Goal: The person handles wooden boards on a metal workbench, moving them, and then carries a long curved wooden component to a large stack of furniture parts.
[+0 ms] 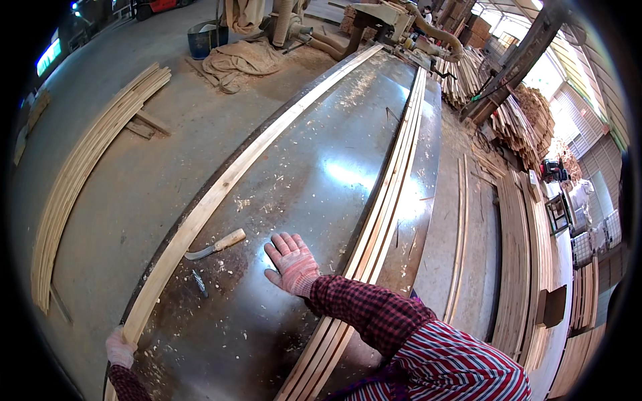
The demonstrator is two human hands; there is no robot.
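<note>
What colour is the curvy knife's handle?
The handle is pale tan, best seen in the head view.

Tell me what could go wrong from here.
The knife lies on the metal table, its blade close to the long board; if the left hand shifts that board, it might knock the knife. The right hand, fingers spread, is near the knife's handle, so a careless sweep could reach the blade. The right sleeve crosses over the wooden strips and might snag on their edges.

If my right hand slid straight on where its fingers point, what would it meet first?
Scattered wood chips aside, your right hand would probably meet the long wooden board beyond; the curved-blade knife seems to lie left of that line.
</note>
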